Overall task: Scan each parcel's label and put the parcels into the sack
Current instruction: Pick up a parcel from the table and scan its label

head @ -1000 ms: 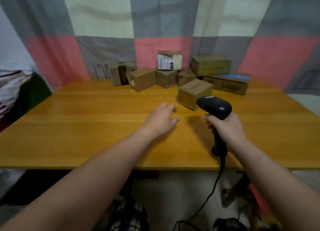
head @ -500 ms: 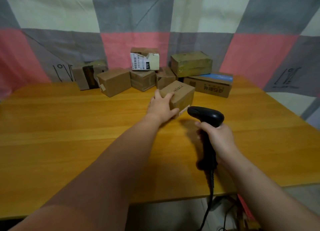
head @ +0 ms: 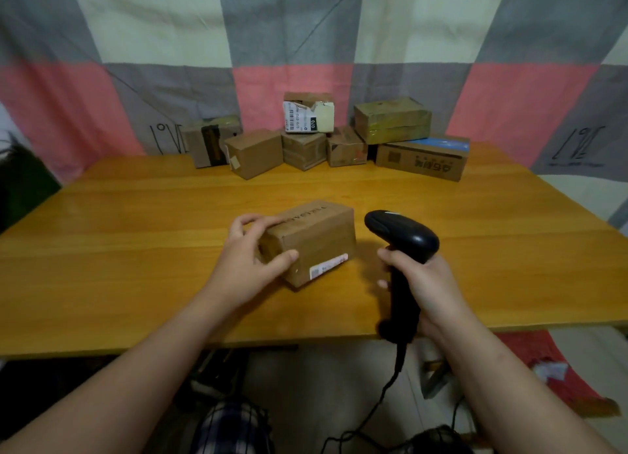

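A small brown cardboard parcel (head: 316,239) lies near the front of the wooden table (head: 136,249), a white label on its lower front edge. My left hand (head: 251,260) grips its left end, thumb on the front face and fingers over the top. My right hand (head: 424,283) holds a black corded barcode scanner (head: 401,236) by the handle, just right of the parcel, its head pointing left and away. No sack is in view.
Several more cardboard parcels (head: 323,137) are stacked along the table's far edge against a checked pink, grey and cream curtain. The scanner's cable (head: 384,396) hangs down off the front edge. A red cloth (head: 550,368) lies on the floor at right.
My left hand reached the parcel at the pile, took hold of it and pulled it toward the table's front. The scanner stayed in my right hand, now beside the parcel.
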Tool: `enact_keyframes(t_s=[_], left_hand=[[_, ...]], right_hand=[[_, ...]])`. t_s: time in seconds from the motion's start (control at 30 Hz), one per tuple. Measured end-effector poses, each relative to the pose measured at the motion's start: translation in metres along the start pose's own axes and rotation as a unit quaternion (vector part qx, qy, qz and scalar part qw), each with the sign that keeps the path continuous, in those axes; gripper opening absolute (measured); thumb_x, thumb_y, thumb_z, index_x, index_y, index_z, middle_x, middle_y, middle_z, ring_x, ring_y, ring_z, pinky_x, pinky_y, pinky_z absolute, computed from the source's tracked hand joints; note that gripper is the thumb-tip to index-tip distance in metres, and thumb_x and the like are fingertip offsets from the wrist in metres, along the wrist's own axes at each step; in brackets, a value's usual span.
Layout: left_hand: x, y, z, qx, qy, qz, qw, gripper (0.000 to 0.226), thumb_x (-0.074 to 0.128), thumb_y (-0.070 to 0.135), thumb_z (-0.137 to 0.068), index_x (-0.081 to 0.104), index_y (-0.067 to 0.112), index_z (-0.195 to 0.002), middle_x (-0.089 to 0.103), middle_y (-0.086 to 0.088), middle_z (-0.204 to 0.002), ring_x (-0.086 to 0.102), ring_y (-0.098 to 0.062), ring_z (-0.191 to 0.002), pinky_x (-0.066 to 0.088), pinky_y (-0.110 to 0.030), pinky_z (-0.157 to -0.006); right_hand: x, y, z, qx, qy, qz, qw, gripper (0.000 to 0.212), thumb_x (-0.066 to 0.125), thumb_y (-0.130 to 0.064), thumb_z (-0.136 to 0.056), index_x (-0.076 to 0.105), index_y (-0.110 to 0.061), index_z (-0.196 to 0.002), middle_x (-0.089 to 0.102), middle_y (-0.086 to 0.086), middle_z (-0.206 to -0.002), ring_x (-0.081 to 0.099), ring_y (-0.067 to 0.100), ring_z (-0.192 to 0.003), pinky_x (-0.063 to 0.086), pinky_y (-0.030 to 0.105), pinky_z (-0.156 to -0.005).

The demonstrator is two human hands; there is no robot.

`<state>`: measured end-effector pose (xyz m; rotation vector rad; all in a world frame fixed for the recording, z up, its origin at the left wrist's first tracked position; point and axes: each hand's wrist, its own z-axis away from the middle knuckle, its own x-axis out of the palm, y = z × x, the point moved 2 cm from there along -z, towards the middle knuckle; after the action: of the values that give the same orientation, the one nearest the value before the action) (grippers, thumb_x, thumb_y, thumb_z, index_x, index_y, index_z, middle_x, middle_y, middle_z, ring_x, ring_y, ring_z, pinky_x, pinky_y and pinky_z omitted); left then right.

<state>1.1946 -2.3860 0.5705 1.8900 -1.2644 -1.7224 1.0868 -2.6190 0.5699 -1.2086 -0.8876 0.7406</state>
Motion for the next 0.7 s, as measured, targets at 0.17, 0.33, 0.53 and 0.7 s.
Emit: enact_keyframes(t_s=[0.17,0.33,0.53,0.7], left_hand=[[-0.016,0.003,0.012,-0.197,-0.02,0.175,0.964,0.03,0.04,0.051,-0.097,0.063,0.032,-0.091,0.065,0.008,-0.096,0.061,-0.015,-0.09,0.05,-0.024,-0.062],[-0.022,0.006,0.015,-0.056,0.063,-0.018,0.996,0.048,0.044,0.05,-0.095,0.053,0.015,-0.127,0.051,-0.006,-0.13,0.051,-0.021,-0.118,0.042,-0.031,-0.094],[-0.02,0.021,0.013,0.058,-0.165,-0.159,0.972,0.093,0.066,0.065,-0.072,0.028,0.028,-0.148,0.037,0.002,-0.142,0.039,-0.017,-0.127,0.037,-0.03,-0.101],[-0.024,0.011,0.01,-0.077,-0.056,0.091,0.991,0.088,0.071,0.044,-0.08,0.024,0.022,-0.15,0.047,0.0,-0.131,0.051,-0.016,-0.113,0.045,-0.031,-0.094]], right_hand=[[0.024,0.002,0.024,-0.04,-0.019,-0.002,0.999,0.017,0.074,-0.013,-0.08,0.068,-0.027,-0.089,0.072,-0.017,-0.071,0.067,-0.001,-0.067,0.049,0.015,-0.054],[0.039,0.003,0.038,-0.052,-0.045,0.003,0.998,0.013,0.072,-0.012,-0.082,0.068,-0.025,-0.084,0.071,-0.014,-0.066,0.066,-0.002,-0.061,0.047,0.012,-0.048],[0.037,0.005,0.043,-0.053,-0.027,0.006,0.998,0.017,0.072,-0.013,-0.081,0.067,-0.028,-0.088,0.073,-0.015,-0.076,0.068,0.002,-0.073,0.051,0.018,-0.059],[0.033,0.007,0.047,-0.054,-0.029,-0.024,0.998,0.02,0.074,-0.015,-0.08,0.067,-0.031,-0.091,0.072,-0.014,-0.079,0.066,0.002,-0.078,0.05,0.02,-0.063]])
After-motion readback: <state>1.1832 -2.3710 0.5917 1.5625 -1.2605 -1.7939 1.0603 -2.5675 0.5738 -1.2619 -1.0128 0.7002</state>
